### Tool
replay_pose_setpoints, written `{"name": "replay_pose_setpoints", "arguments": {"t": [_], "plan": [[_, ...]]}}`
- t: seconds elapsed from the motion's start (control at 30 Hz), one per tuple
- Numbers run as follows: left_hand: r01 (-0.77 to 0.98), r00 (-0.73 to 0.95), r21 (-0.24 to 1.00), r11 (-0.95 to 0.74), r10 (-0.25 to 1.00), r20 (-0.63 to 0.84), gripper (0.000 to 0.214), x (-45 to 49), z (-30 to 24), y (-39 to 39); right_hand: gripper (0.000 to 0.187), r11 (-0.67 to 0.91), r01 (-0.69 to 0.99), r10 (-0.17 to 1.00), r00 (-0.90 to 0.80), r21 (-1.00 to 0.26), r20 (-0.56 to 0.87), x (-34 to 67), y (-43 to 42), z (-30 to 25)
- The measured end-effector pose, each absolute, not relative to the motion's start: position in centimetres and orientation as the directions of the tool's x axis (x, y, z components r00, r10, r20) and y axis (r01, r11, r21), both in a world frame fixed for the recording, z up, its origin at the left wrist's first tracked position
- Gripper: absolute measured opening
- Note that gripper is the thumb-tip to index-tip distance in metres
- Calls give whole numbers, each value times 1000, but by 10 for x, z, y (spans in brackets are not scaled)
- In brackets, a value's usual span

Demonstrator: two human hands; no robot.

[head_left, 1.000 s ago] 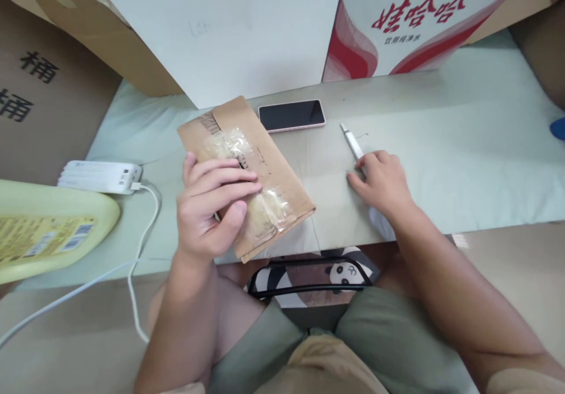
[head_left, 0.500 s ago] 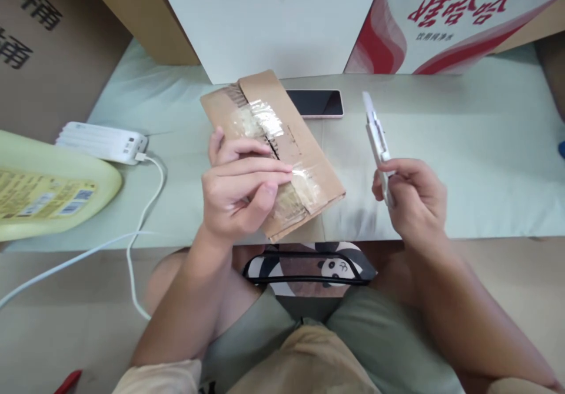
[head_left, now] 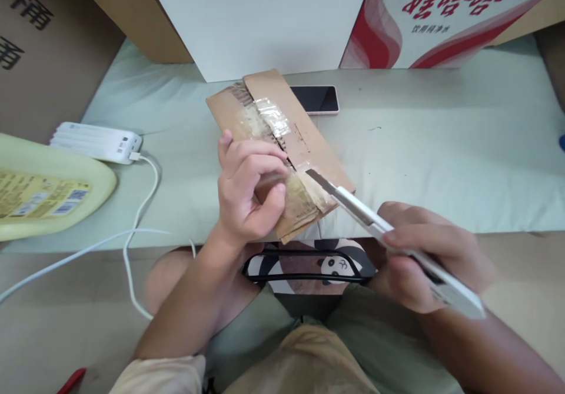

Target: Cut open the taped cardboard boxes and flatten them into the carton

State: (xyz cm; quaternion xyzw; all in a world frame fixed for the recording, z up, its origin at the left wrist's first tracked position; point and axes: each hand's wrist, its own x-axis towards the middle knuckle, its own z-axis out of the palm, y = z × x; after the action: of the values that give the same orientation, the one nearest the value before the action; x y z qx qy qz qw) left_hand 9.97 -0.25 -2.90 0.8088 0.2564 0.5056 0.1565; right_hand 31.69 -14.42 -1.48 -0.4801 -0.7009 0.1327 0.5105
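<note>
A flat brown cardboard box (head_left: 311,132) with clear tape across its seam lies at a slant near the front of the cloth-covered surface. My left hand (head_left: 247,191) grips it by its left side, fingers bent over the taped face; the edge beneath the palm is hidden. In my right hand (head_left: 426,253), slightly blurred, is a white utility knife (head_left: 359,209) with its blade out. The blade tip is over the tape at the lower part of the seam; whether it touches I cannot tell. A phone (head_left: 321,99) lies partly behind the box.
Large white boxes (head_left: 269,35) stand along the back. On the left are a white power bank (head_left: 99,141) with a cable (head_left: 150,197) and a yellow bottle (head_left: 53,188). The pale green cloth (head_left: 441,147) ends in front of my knees.
My right hand has turned the knife from upright to pointing left, bringing its blade over the box. The left hand's fingers have curled more, and the box sits slightly further right.
</note>
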Motion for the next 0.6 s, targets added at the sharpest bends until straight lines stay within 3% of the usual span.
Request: {"name": "replay_pose_setpoints", "arguments": {"t": [0.17,0.4,0.6], "plan": [[265,348,527,-807,590,729,16,104,-28,-4,19,633,511,718,-106,-582,688,306,-132,6],[357,316,544,-759,646,695,20,104,-31,-5,22,515,649,817,-175,-560,549,305,-135,13],[364,317,565,-741,668,673,23,103,-35,-6,21,483,603,843,-126,-634,523,301,-131,15]]}}
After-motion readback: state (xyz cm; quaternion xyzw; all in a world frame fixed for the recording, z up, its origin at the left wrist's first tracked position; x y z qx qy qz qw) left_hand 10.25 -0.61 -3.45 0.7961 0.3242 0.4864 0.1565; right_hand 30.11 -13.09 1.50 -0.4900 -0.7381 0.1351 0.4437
